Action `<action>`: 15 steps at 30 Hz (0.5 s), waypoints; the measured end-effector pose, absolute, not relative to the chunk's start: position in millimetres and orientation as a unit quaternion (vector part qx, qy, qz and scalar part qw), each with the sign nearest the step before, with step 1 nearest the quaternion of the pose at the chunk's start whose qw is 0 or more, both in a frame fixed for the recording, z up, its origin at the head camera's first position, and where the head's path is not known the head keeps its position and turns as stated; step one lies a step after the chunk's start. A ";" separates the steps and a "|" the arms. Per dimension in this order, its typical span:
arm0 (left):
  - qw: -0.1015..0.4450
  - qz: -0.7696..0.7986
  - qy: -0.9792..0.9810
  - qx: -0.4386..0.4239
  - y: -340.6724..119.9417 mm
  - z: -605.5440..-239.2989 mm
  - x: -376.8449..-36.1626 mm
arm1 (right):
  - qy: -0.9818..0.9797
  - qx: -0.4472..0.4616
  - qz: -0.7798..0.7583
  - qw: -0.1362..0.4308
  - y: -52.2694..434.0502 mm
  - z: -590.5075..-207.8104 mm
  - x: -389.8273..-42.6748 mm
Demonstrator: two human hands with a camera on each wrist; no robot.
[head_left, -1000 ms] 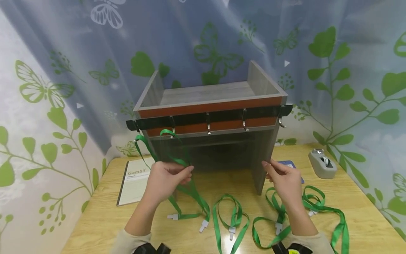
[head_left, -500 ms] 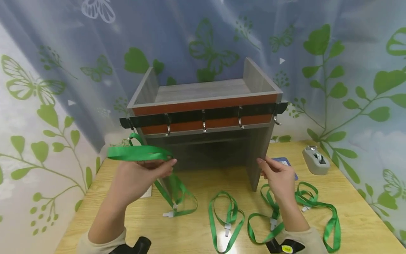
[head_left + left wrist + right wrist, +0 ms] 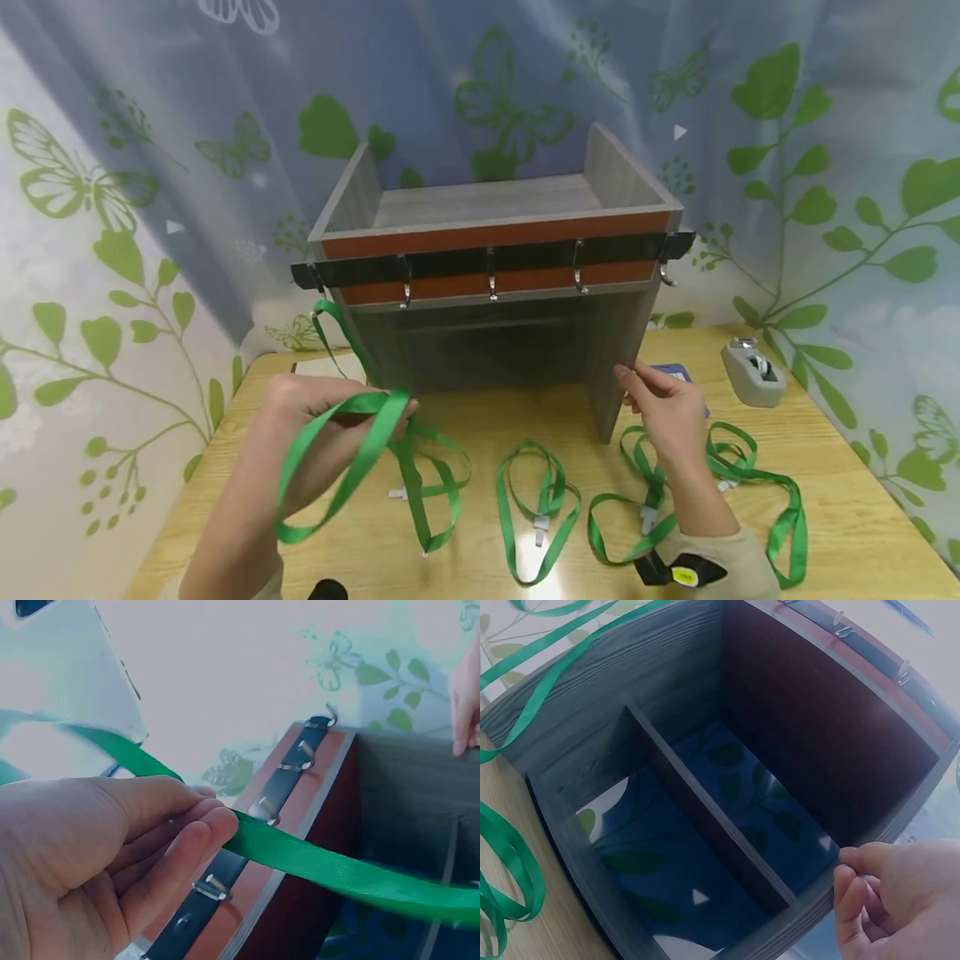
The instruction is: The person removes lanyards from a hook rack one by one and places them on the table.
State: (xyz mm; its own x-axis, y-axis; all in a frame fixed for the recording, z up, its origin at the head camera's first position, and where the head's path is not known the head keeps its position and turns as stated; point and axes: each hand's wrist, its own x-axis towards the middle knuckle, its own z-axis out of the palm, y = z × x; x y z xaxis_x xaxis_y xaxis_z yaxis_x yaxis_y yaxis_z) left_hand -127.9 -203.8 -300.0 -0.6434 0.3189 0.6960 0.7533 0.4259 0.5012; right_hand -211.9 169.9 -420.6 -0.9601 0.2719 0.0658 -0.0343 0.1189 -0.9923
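Observation:
My left hand pinches a green lanyard between thumb and fingers. Its strap loops in front of the hand, and the rest trails down toward the table. In the left wrist view the lanyard runs taut past the fingertips, across the hook rail. My right hand grips the front edge of the grey wooden shelf's right side panel; thumb and fingertips meet at that edge in the right wrist view. Another green lanyard hangs from the leftmost hook of the black hook rail.
Several green lanyards with white clips, including one in the middle, lie on the wooden table. A grey tape dispenser stands at the right, near a blue card holder. A notebook is partly hidden behind my left hand.
My left hand has moved left and down from the hooks, drawing the lanyard with it; its loop has swung below the hand. My right hand stays at the shelf panel.

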 end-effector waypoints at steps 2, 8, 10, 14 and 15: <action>0.255 -0.412 -0.814 -0.320 -185.8 -277.7 -106.8 | -0.741 -0.081 0.656 0.116 172.3 -419.6 -213.0; 0.185 -0.418 -0.857 -0.237 -183.5 -283.9 -97.7 | -0.747 -0.085 0.650 0.109 175.1 -418.3 -214.8; 0.161 -0.421 -0.869 -0.202 -184.0 -288.0 -97.9 | -0.747 -0.084 0.651 0.107 174.4 -418.3 -214.7; 0.112 -0.442 -0.877 -0.151 -186.8 -300.9 -101.0 | -0.744 -0.085 0.655 0.102 173.1 -418.6 -213.9; 0.104 -0.447 -0.877 -0.143 -187.2 -305.1 -102.4 | -0.743 -0.084 0.657 0.100 173.0 -418.6 -213.9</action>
State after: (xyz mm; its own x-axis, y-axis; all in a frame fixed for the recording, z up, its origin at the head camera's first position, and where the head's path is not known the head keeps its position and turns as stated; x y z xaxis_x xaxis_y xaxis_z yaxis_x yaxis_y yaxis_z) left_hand -102.4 -187.2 -305.1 -0.9374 0.1578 0.3104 0.3439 0.5598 0.7539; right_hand -213.9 173.0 -418.6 -0.9656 0.2571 0.0381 -0.0064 0.1230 -0.9924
